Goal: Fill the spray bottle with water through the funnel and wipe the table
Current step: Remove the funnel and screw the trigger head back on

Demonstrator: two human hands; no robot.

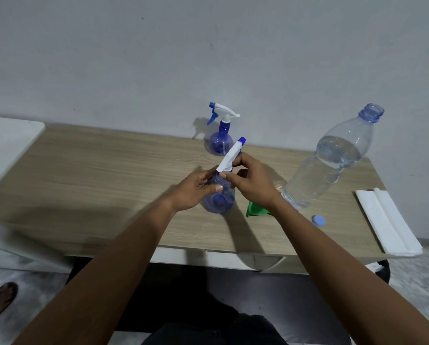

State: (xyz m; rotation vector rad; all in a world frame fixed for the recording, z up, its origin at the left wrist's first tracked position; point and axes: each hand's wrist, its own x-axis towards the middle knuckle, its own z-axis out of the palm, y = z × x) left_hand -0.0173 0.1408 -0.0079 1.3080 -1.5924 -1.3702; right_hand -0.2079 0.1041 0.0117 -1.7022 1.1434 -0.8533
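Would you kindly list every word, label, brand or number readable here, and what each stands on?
No text can be read anywhere.
The water bottle carries no label and the loose cap is plain.
The held spray bottle, the far spray bottle, the funnel and the folded tissue show no print.

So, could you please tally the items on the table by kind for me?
Spray bottles: 2
Water bottle: 1
Bottle cap: 1
Green funnel: 1
Folded white cloth: 1
Total: 6
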